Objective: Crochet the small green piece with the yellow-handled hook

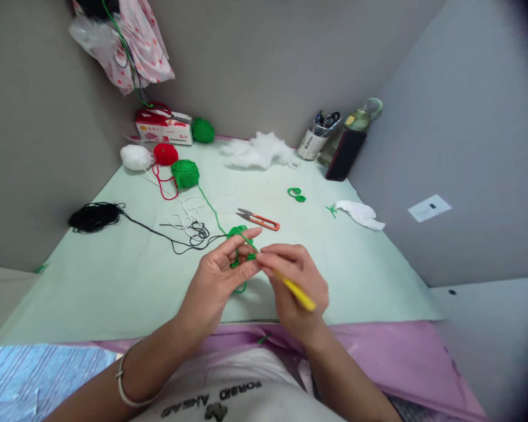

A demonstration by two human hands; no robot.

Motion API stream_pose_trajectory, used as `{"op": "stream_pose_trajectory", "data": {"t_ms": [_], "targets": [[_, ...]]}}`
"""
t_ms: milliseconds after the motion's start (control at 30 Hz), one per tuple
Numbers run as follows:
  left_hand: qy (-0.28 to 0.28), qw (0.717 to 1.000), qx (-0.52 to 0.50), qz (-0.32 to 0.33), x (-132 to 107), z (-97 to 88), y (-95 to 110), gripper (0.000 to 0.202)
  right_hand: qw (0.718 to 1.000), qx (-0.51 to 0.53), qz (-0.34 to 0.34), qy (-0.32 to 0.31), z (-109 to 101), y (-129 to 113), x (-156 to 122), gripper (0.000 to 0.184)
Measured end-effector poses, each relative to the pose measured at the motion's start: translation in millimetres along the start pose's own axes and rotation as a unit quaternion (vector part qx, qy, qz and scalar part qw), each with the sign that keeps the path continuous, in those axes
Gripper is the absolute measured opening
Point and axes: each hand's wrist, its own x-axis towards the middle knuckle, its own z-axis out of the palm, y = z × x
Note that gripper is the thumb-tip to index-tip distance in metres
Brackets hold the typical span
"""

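Note:
My left hand pinches a small green crochet piece above the near middle of the pale green table. A green strand runs from it back to a green yarn ball. My right hand is closed round a yellow crochet hook, whose tip meets the green piece between my fingers. The two hands touch at the fingertips.
Orange thread snips lie just beyond my hands. Black yarn, white yarn ball, red yarn ball, another green ball and a box sit far left. White stuffing, a tool cup, a small green piece and white cloth lie right.

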Motion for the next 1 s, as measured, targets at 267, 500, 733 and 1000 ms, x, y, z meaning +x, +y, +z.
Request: {"op": "stream_pose_trajectory", "data": {"t_ms": [267,500,733,1000], "targets": [[-0.027,0.994,-0.086,-0.068,7,-5.3,6,0.026,0.968,0.193,0.151,0.065,-6,2,12,0.021],[-0.057,0.998,0.006,-0.010,0,-0.7,3,0.024,0.932,0.248,0.260,0.039,5,1,9,0.012],[-0.103,0.959,0.253,0.076,-1,-22.5,20,0.019,0.824,0.405,0.390,0.068,-18,2,28,0.027],[-0.103,0.792,0.577,0.171,15,-66.8,33,0.050,0.790,0.454,0.395,0.119,-70,0,40,0.026]]}}
